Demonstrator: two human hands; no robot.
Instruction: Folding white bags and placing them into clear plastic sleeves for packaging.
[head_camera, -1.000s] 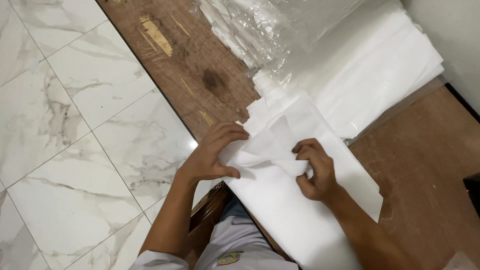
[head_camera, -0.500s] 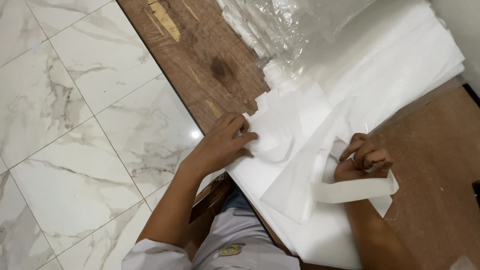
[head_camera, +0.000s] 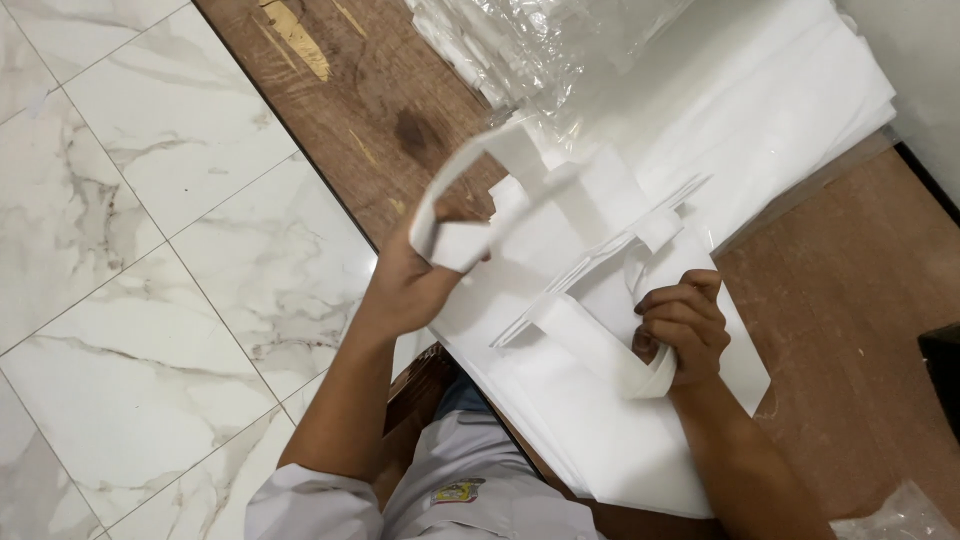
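Note:
A white fabric bag (head_camera: 570, 240) with strap handles is lifted over a stack of flat white bags (head_camera: 600, 440) on a brown wooden table (head_camera: 850, 330). My left hand (head_camera: 410, 280) grips one white handle loop (head_camera: 470, 190), raised above the table's left edge. My right hand (head_camera: 685, 325) is closed on the other white strap (head_camera: 610, 355), which curls under my fingers. The bag's body hangs partly unfolded between both hands.
A larger pile of white bags (head_camera: 790, 90) lies at the back right, with crumpled clear plastic wrap (head_camera: 520, 40) beside it. White marble floor tiles (head_camera: 150, 250) lie to the left of the table. A dark object (head_camera: 942, 375) sits at the right edge.
Both hands have lifted and pulled the bag's handles apart. My left hand rose with one strap loop; my right hand keeps hold of the other strap.

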